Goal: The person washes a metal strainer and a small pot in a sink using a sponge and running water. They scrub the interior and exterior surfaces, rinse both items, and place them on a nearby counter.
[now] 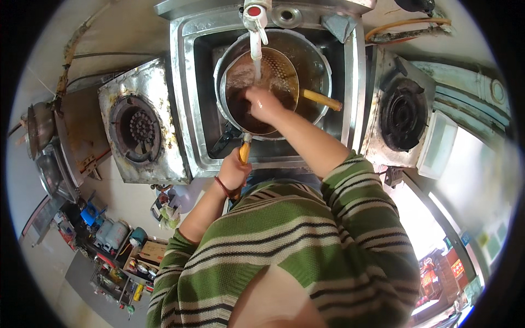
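Note:
My left hand [234, 168] is closed round the yellow handle [244, 151] of a round metal strainer [281, 66] with small holes in its wall. The strainer sits inside a large metal pot [327, 74] that holds brownish water. My right hand [266, 105] reaches down into the strainer, its fingers blurred and partly hidden in the water. From the white tap [255, 46] a stream runs into the strainer just beyond that hand. A second wooden handle [322, 100] sticks out over the pot's right rim; what it belongs to is hidden.
The pot stands in a steel sink [354, 109]. Gas burners flank it on the left [135, 129] and right [404, 115]. A grey cloth [339, 26] lies on the sink's back right corner. Behind my left side are gas cylinders [112, 235] and a cardboard box [153, 251].

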### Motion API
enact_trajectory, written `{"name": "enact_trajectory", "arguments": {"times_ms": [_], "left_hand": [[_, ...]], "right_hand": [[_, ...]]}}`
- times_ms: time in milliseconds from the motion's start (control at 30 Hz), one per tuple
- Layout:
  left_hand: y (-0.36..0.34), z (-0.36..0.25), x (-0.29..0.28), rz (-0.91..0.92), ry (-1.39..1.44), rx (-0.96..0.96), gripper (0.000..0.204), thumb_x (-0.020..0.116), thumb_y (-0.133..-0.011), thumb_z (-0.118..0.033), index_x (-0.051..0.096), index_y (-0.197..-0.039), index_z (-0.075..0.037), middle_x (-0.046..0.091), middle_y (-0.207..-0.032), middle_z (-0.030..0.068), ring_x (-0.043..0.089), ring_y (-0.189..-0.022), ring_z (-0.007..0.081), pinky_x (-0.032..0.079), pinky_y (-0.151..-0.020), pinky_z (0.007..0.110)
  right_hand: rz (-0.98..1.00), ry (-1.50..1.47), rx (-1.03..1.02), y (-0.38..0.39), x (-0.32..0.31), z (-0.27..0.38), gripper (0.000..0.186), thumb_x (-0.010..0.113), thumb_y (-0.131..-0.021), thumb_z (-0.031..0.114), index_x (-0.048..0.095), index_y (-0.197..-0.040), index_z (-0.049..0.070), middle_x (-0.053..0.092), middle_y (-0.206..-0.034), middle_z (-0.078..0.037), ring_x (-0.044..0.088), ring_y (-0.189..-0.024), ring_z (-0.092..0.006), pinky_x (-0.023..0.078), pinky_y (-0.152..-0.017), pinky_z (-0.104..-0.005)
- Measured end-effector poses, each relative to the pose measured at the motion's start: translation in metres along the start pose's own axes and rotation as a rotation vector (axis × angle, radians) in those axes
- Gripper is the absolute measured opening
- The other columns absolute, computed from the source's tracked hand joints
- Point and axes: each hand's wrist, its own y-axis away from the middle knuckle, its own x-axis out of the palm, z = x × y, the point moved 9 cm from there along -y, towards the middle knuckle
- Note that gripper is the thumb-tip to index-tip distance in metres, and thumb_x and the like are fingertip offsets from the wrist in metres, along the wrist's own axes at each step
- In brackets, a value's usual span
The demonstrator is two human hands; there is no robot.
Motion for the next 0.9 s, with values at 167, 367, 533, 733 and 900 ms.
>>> {"name": "enact_trajectory", "arguments": {"times_ms": [167,367,533,733,900], "left_hand": [[0.006,-0.006,0.008,-0.025,-0.086,0.068,0.028,0.052,-0.076,-0.004,0.043,-0.102,0.001,0.051,-0.059,0.0079,0.051,-0.04,0.0161,0.04,-0.035,0.029],[-0.004,-0.014,-0.006,-0.129,-0.327,0.056,0.033,0.053,-0.075,-0.004,0.044,-0.106,0.002,0.051,-0.061,0.0091,0.051,-0.039,0.0168,0.041,-0.034,0.03],[0.001,-0.007,-0.018,-0.191,0.119,0.054,0.026,0.053,-0.079,0.001,0.044,-0.102,-0.004,0.044,-0.06,0.0019,0.044,-0.038,0.0116,0.038,-0.033,0.025],[0.001,-0.013,-0.018,-0.231,0.045,0.079,0.027,0.055,-0.079,-0.002,0.044,-0.104,-0.003,0.047,-0.062,0.0025,0.046,-0.041,0.0119,0.039,-0.035,0.026],[-0.007,-0.016,-0.031,-0.385,-0.274,0.234,0.027,0.058,-0.073,-0.006,0.043,-0.095,0.0,0.053,-0.068,0.0181,0.052,-0.06,0.0348,0.042,-0.052,0.04]], "right_hand": [[-0.582,-0.319,0.562,-0.013,-0.07,-0.036,0.027,0.056,-0.076,0.006,0.054,-0.102,-0.001,0.06,-0.093,-0.023,0.058,-0.09,-0.0395,0.046,-0.078,-0.0403],[-0.086,-0.513,0.301,0.0,0.004,0.037,0.024,0.054,-0.085,0.022,0.058,-0.098,0.002,0.061,-0.096,-0.02,0.057,-0.093,-0.0363,0.045,-0.079,-0.0406],[0.214,0.215,-0.033,0.023,-0.018,0.026,0.012,0.058,-0.08,0.021,0.061,-0.082,0.009,0.062,-0.088,-0.009,0.056,-0.094,-0.0266,0.043,-0.078,-0.0393],[-0.538,0.311,0.058,0.027,-0.075,-0.003,0.02,0.067,-0.073,0.019,0.056,-0.086,0.009,0.054,-0.088,-0.01,0.049,-0.091,-0.0279,0.042,-0.078,-0.039],[-0.532,-0.702,1.046,0.081,0.013,-0.079,0.043,0.069,-0.079,0.031,0.05,-0.105,0.003,0.058,-0.104,-0.012,0.056,-0.089,-0.0268,0.046,-0.077,-0.036]]}}
